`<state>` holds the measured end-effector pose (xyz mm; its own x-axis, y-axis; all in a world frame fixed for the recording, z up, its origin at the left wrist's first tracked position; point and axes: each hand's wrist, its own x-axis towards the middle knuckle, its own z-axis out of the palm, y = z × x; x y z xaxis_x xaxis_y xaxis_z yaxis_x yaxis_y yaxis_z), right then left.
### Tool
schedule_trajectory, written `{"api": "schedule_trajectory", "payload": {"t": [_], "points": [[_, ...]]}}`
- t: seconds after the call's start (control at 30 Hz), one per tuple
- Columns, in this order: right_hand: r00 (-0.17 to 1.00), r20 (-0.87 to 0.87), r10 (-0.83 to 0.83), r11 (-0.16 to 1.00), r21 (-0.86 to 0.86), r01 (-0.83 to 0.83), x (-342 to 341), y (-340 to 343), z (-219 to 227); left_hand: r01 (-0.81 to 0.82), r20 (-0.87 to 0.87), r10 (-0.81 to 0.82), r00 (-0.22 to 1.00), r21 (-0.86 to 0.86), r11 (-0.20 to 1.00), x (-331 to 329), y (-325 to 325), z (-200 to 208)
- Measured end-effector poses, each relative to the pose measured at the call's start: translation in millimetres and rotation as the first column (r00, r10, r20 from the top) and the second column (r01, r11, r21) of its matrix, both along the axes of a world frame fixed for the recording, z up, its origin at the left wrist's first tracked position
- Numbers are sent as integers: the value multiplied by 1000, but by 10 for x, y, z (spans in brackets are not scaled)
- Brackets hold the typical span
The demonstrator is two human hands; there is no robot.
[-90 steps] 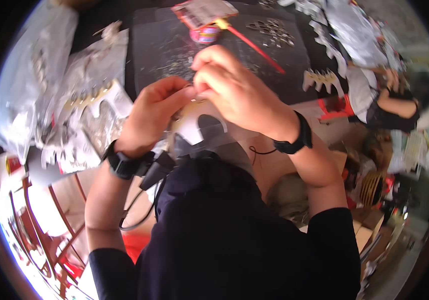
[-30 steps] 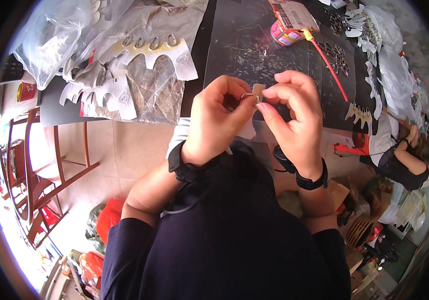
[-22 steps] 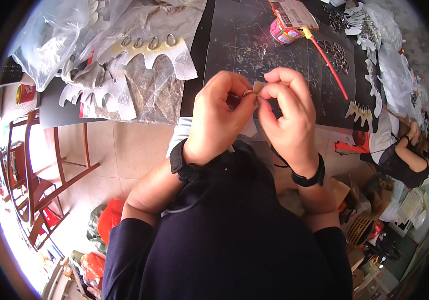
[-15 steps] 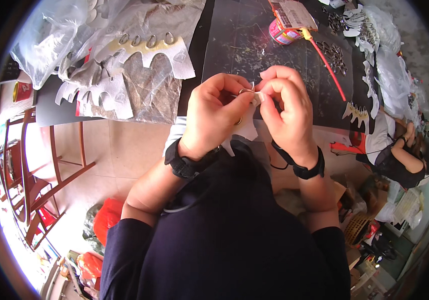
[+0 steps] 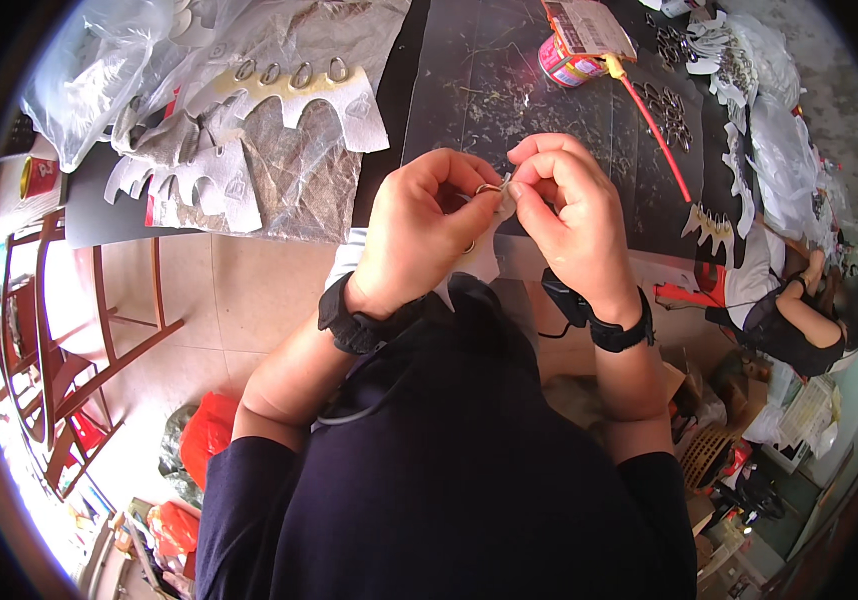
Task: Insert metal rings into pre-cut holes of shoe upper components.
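My left hand [image 5: 411, 232] is closed, thumb and forefinger pinching a metal ring [image 5: 490, 187] together with a pale toothed piece of sheet material [image 5: 484, 258], which hangs below the fingers. A second ring shows partly beneath the left thumb. Fingertips of my right hand [image 5: 581, 222] pinch a narrow tab of the same piece beside the ring. Both hands meet over the table's near edge. At the left lies a finished-looking toothed piece [image 5: 354, 108] with several oval rings along its yellowish edge. Another toothed piece [image 5: 214, 188] without visible rings lies nearer.
On the dark tabletop [image 5: 479, 80] stand a pink can [image 5: 567, 65] with cardboard on top and a red-handled stick [image 5: 654, 135]. Loose metal rings [image 5: 667, 120] lie right of it, plastic bags [image 5: 99, 70] at far left. A person [image 5: 799, 315] sits at right; wooden chairs [image 5: 99, 350] stand left.
My right fingers have drawn in closer to the tab and ring, thumb now pressed nearer the forefinger. The left hand keeps its pinch. The whole view has shifted slightly.
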<state>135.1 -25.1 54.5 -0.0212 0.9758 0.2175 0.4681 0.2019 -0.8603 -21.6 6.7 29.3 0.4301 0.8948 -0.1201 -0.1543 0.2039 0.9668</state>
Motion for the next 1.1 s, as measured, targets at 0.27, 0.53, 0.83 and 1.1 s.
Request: {"api": "schedule_trajectory", "payload": {"t": [0.27,0.53,0.83,1.1], "points": [[1000,11,-9,1000,-4,9,-4,-8,24,95,-48,-96,994,-28,995,-51,31,53],[995,61,83,996,10,-84,59,-38,-12,186,5,-187,982,-102,977,-94,55,48],[910,-413,29,940,-298,-165,-128,-71,202,414,-258,-414,873,-57,909,-374,317,508],[907,-362,-213,948,148,282,-324,45,73,236,-451,309,838,808,539,-239,191,921]]}}
